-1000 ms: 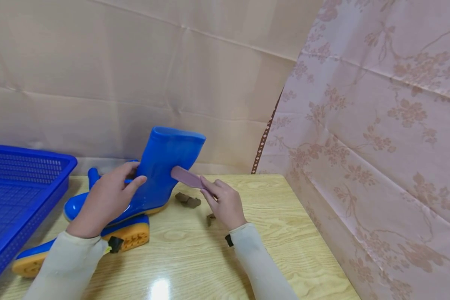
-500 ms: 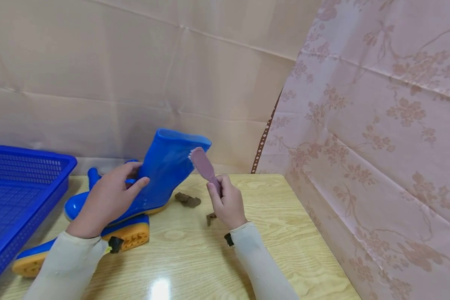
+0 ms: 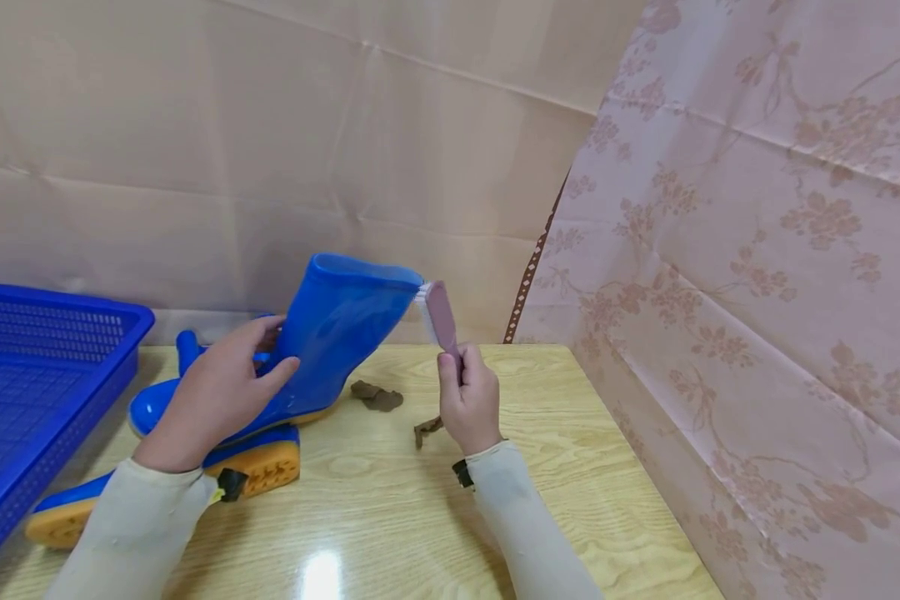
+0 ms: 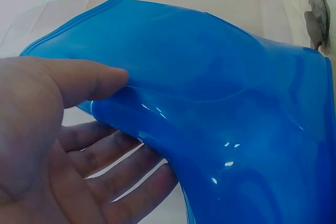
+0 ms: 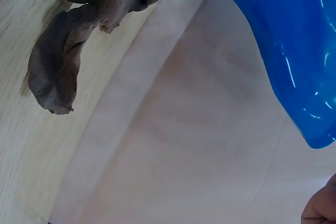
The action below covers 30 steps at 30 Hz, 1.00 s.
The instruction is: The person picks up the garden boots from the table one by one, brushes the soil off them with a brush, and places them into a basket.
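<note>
Two boots, one brush (image 3: 441,312), two brown lumps and one basket (image 3: 141,321) make up the scene at my table (image 3: 390,517). My left hand (image 3: 213,392) holds the held boot (image 3: 337,325) low on its shaft, thumb flat on the near side, four fingers at the front edge with gaps between them. The shaft tilts to the right, just behind the lying boot (image 3: 270,471), whose orange sole shows. My right hand (image 3: 471,404), its forearm reaching in from the near edge, curls tight around the brush handle, thumb pointing up along it. The brush stands nearly upright, white bristles toward the shaft's rim; whether they touch, I cannot tell. One lump (image 3: 378,397) lies near the held boot's heel, the other lump (image 3: 426,429) just beside my right hand in the head view.
</note>
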Each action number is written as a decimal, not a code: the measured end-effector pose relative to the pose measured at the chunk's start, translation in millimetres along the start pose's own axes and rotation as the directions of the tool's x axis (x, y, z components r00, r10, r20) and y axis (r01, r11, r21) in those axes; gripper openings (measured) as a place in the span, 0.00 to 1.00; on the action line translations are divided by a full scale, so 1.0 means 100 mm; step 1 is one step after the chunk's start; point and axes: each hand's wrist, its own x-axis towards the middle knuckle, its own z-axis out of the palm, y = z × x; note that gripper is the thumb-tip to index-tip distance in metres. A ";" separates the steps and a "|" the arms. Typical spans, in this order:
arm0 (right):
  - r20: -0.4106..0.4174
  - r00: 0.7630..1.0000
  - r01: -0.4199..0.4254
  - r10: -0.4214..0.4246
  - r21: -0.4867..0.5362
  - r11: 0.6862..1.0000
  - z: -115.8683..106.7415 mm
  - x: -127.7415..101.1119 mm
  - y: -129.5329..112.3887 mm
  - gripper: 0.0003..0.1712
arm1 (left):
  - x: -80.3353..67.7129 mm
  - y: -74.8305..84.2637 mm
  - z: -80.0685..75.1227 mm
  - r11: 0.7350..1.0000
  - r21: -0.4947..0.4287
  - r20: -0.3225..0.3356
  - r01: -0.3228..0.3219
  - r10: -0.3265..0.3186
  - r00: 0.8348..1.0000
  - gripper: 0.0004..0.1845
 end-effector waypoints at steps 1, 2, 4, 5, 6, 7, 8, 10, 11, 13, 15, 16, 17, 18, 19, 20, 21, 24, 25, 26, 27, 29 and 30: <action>-0.006 1.000 -0.008 0.008 0.000 1.000 0.00 0.00 0.01 0.18 | 0.00 0.00 0.00 1.000 0.002 0.004 0.005 -0.005 1.000 0.39; -0.010 1.000 -0.016 0.016 -0.001 1.000 0.00 0.00 0.01 0.16 | 0.01 -0.01 0.00 1.000 0.005 0.010 0.006 -0.006 1.000 0.39; -0.018 1.000 -0.023 0.023 0.002 1.000 0.00 0.00 0.02 0.13 | 0.02 -0.03 0.00 1.000 0.012 0.019 0.005 -0.005 1.000 0.39; -0.020 1.000 -0.024 0.024 0.004 1.000 0.00 0.00 0.02 0.12 | 0.02 -0.04 0.00 1.000 0.012 0.026 0.005 -0.006 1.000 0.39; -0.022 0.999 -0.024 0.024 0.005 1.000 0.00 0.00 0.02 0.12 | 0.02 -0.06 0.00 1.000 0.011 0.036 0.006 -0.006 0.999 0.39; -0.023 1.000 -0.021 0.021 0.005 1.000 0.00 0.01 0.02 0.12 | 0.03 -0.07 -0.01 1.000 0.013 0.047 0.008 -0.009 0.999 0.39; -0.022 1.000 -0.018 0.018 0.004 1.000 0.00 0.01 0.02 0.13 | 0.03 -0.08 -0.01 1.000 0.018 0.064 0.014 -0.015 0.998 0.40; -0.018 1.000 -0.014 0.014 0.002 1.000 0.01 0.01 0.02 0.14 | 0.04 -0.11 -0.02 0.999 0.033 0.094 0.026 -0.029 0.995 0.42; -0.017 1.000 -0.012 0.012 0.000 1.000 0.01 0.01 0.03 0.15 | 0.04 -0.12 -0.02 0.999 0.041 0.106 0.032 -0.036 0.994 0.42; -0.017 1.000 -0.009 0.008 -0.006 1.000 0.01 0.01 0.02 0.17 | 0.04 -0.13 -0.01 0.997 0.061 0.110 0.037 -0.043 0.993 0.42; -0.017 1.000 -0.015 0.015 -0.008 1.000 0.00 0.00 0.03 0.16 | 0.04 -0.13 0.00 0.997 0.073 0.084 0.026 -0.032 0.996 0.39; -0.018 1.000 -0.019 0.019 -0.009 1.000 0.00 0.00 0.02 0.15 | 0.04 -0.13 0.00 0.997 0.074 0.064 0.018 -0.023 0.998 0.37; -0.021 1.000 -0.023 0.023 -0.011 1.000 -0.01 0.00 0.02 0.14 | 0.03 -0.13 0.01 0.997 0.075 0.039 0.008 -0.011 0.999 0.35; -0.024 0.999 -0.029 0.028 -0.013 1.000 -0.01 0.01 0.02 0.13 | 0.03 -0.14 0.02 0.997 0.075 0.014 -0.003 0.001 1.000 0.33; -0.027 0.999 -0.035 0.034 -0.016 0.999 -0.01 0.01 0.02 0.11 | 0.02 -0.14 0.03 0.997 0.075 -0.009 -0.013 0.013 1.000 0.32; -0.031 0.999 -0.041 0.041 -0.021 0.999 -0.02 0.01 0.02 0.10 | 0.02 -0.14 0.04 0.997 0.073 -0.032 -0.021 0.023 0.999 0.31; -0.033 0.998 -0.046 0.045 -0.025 0.999 -0.02 0.01 0.02 0.10 | 0.01 -0.14 0.05 0.997 0.070 -0.052 -0.026 0.030 0.998 0.30; -0.037 0.998 -0.059 0.057 -0.038 0.998 -0.03 0.01 0.03 0.09 | 0.00 -0.14 0.06 0.997 0.060 -0.109 -0.038 0.045 0.993 0.27; -0.037 0.997 -0.062 0.061 -0.040 0.997 -0.03 0.01 0.03 0.09 | -0.01 -0.14 0.05 0.998 0.058 -0.126 -0.041 0.048 0.991 0.26; -0.038 0.997 -0.064 0.062 -0.043 0.997 -0.03 0.01 0.03 0.09 | -0.01 -0.14 0.05 0.998 0.055 -0.144 -0.042 0.049 0.988 0.25; -0.039 0.997 -0.064 0.062 -0.043 0.997 -0.03 0.02 0.03 0.09 | -0.01 -0.13 0.04 0.998 0.053 -0.160 -0.042 0.050 0.986 0.25; -0.039 0.997 -0.068 0.066 -0.045 0.997 -0.03 0.02 0.03 0.09 | -0.02 -0.12 0.02 0.998 0.049 -0.193 -0.045 0.054 0.980 0.24; -0.039 0.997 -0.070 0.068 -0.045 0.997 -0.03 0.02 0.03 0.09 | -0.02 -0.12 0.01 0.998 0.047 -0.209 -0.044 0.053 0.977 0.24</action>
